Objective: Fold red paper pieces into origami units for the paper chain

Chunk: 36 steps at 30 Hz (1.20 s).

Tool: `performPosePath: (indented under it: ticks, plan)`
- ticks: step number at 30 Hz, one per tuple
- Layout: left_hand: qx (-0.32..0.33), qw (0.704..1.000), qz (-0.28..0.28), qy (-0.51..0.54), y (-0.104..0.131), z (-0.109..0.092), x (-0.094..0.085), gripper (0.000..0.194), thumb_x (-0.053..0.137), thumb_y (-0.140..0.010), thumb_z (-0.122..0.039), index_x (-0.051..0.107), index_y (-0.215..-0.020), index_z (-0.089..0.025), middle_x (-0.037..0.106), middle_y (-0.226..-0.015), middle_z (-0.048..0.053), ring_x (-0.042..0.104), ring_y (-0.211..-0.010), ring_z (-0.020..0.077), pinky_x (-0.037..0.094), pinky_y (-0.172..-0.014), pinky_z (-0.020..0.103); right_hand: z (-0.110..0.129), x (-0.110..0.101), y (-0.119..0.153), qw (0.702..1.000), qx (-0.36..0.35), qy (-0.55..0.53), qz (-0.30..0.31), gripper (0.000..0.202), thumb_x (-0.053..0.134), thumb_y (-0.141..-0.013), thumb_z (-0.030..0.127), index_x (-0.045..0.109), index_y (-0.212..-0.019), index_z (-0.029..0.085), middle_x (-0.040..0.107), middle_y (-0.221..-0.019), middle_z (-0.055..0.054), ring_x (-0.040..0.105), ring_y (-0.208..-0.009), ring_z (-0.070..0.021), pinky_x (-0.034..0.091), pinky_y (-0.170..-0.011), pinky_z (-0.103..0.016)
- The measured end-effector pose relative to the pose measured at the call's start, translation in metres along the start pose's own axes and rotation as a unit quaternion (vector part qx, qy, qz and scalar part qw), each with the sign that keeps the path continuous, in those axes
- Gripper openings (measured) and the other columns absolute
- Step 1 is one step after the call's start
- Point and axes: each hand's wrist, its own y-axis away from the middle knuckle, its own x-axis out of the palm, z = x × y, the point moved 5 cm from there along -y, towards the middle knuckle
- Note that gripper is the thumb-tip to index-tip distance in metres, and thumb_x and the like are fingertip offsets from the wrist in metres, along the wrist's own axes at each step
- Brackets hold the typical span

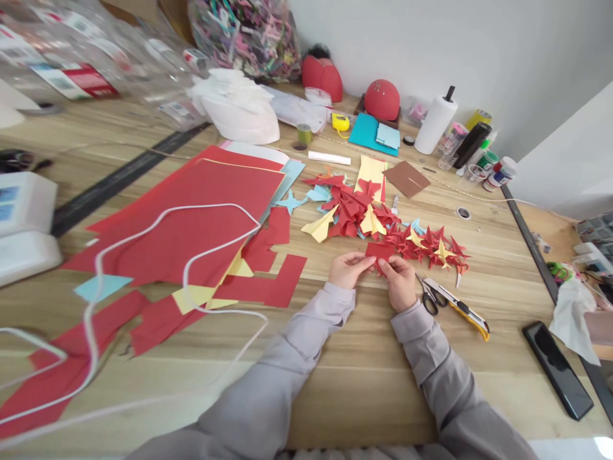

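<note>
Between my two hands is a small piece of red paper (380, 250), pinched from both sides just above the table. My left hand (348, 268) closes thumb and fingers on its left edge. On the right edge, my right hand (400, 281) grips with the thumb on top. Right behind the hands lies a heap of folded red paper pieces (352, 207), with some yellow and blue ones among them. A row of folded paper stars (426, 243) runs off to the right. Black-handled scissors (433, 297) and a yellow box cutter (460, 308) rest beside my right hand.
Large red paper sheets (201, 217) and cut scraps cover the left, with a white cable (165, 209) over them. A black phone (558, 369) lies at right. Along the back stand a white bottle (435, 124), a tape measure (340, 122), a brown square (407, 178) and plastic bottles (119, 57).
</note>
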Motion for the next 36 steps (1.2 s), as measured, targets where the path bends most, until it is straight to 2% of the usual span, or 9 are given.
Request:
performPosePath:
  ticks: [11, 21, 36]
  plan:
    - [-0.003, 1.0, -0.012, -0.008, 0.0008, -0.0013, -0.0003, 0.03, 0.08, -0.04, -0.027, 0.064, -0.06, -0.012, 0.064, -0.052, 0.001, 0.056, -0.046, 0.0092, 0.045, -0.051, 0.023, -0.0021, 0.0002, -0.0004, 1.0, 0.006, -0.021, 0.007, 0.017, 0.068, -0.063, 0.031, 0.058, -0.067, 0.017, 0.062, -0.063, 0.002, 0.049, -0.049, -0.0083, 0.041, -0.052, -0.023]
    - [0.007, 1.0, 0.006, -0.01, -0.0016, 0.0025, -0.0019, 0.028, 0.079, -0.042, -0.029, 0.065, -0.059, -0.012, 0.062, -0.051, 0.0, 0.055, -0.045, 0.0092, 0.044, -0.049, 0.022, 0.0012, 0.003, 0.0006, 0.999, -0.003, -0.034, 0.03, 0.013, 0.065, -0.068, 0.027, 0.059, -0.064, 0.017, 0.059, -0.061, 0.003, 0.049, -0.052, -0.0077, 0.041, -0.053, -0.022]
    - [0.013, 1.0, -0.014, 0.004, -0.0013, 0.0005, -0.001, 0.03, 0.081, -0.038, -0.027, 0.064, -0.056, -0.011, 0.062, -0.048, 0.001, 0.054, -0.043, 0.0088, 0.043, -0.046, 0.021, -0.0018, 0.0011, -0.0012, 0.999, -0.01, -0.034, 0.016, 0.013, 0.067, -0.067, 0.029, 0.059, -0.065, 0.018, 0.058, -0.058, 0.003, 0.049, -0.05, -0.0084, 0.039, -0.051, -0.023]
